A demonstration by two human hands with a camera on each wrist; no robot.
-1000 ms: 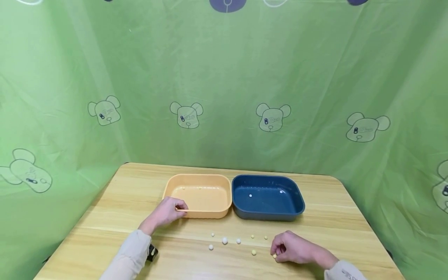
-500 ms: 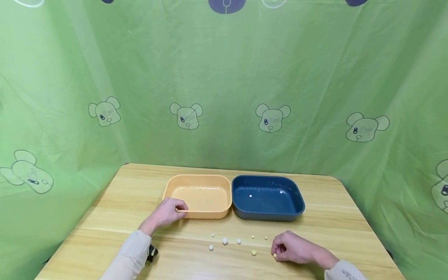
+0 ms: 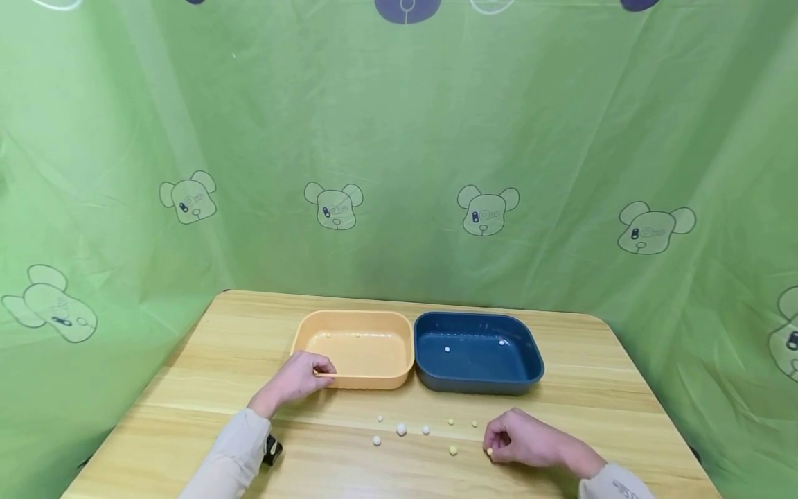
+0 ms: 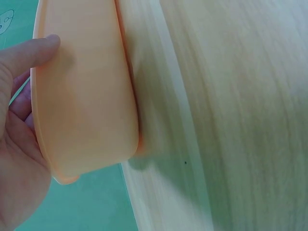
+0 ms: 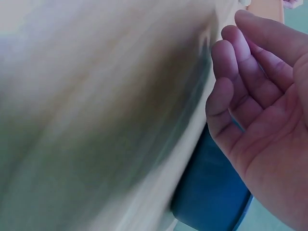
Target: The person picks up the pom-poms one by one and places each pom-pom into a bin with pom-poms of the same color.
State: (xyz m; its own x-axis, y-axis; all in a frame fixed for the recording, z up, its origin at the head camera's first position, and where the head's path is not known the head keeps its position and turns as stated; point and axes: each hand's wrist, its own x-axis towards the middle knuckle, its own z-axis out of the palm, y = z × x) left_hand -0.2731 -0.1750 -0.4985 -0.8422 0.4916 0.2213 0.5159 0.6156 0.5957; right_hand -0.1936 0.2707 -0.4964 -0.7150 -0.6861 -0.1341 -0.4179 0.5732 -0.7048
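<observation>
In the head view my left hand (image 3: 299,378) grips the near rim of a light orange bin (image 3: 374,382) at its left corner. The left wrist view has the thumb against the outer wall of this orange bin (image 4: 91,96) and the other fingers behind the rim. My right hand (image 3: 526,438) is low over the front right of the table, thumb and forefinger pinching a small yellow ball (image 3: 490,452). Curled fingers of the right hand (image 5: 260,96) fill the right side of the right wrist view. Just left of it lie a larger yellow ball (image 3: 453,450) and two smaller ones.
Right beside the orange bin stands a dark blue bin (image 3: 480,385) with two white balls inside. Two small yellow balls lie in the orange one. Several white balls, among them a bigger white ball (image 3: 402,430), rest mid-table. A black object (image 3: 272,450) sits by the left sleeve.
The yellow ball between my right fingertips has risen very slightly, along with the hand. My left hand keeps its grip on the orange bin; the bins and loose balls stay put.
</observation>
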